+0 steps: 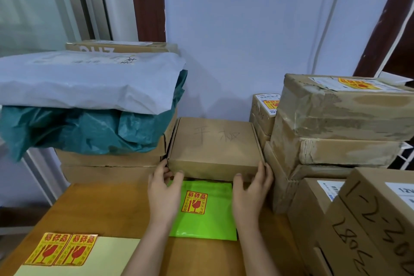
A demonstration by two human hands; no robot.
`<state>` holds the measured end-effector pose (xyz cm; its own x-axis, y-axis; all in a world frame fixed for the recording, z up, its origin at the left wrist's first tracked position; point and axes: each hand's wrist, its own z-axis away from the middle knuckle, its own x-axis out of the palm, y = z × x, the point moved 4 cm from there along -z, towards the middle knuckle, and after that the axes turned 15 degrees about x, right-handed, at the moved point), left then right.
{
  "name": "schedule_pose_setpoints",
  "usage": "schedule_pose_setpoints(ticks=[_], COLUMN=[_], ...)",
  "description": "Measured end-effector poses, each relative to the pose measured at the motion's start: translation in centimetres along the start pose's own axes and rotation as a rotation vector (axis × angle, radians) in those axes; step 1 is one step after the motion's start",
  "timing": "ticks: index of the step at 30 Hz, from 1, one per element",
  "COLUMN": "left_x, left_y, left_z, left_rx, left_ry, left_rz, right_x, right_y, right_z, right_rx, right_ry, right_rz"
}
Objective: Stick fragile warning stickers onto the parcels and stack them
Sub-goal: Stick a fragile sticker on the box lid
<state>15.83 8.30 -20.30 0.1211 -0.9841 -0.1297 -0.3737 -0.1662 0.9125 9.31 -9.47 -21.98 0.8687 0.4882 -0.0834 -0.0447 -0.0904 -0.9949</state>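
Left hand (164,188) and right hand (252,190) reaching forward side by side, fingers curled, forearms extended

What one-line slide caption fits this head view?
Both hands, left hand and right hand, grip a flat brown box above a stickered green mailer.

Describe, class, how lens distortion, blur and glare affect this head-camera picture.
Head view: wide-angle bending bows the dark door frame at right; the taped top carton shows dull glare; both forearms are slightly motion-blurred near the green mailer; the sticker sheet stays readable.
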Motion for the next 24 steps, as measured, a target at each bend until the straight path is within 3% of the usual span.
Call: schedule_pose_setpoints(ticks=[10, 24], left_x=[-0.46, -0.62], left_y=[-0.23, 0.05], left_z=[-0.14, 0.01], left_rx=[0.009, 0.089], left_ry=[0.078, 0.136], left_rz=[0.163, 0.220], right_x=[-0.33, -0.79], right_y=[-0.78, -0.76], right_z=[0.57, 0.53], right_rx=[-0.126, -0.160], right_ry=[0.047, 0.113], right_rz=[-0.095, -0.111])
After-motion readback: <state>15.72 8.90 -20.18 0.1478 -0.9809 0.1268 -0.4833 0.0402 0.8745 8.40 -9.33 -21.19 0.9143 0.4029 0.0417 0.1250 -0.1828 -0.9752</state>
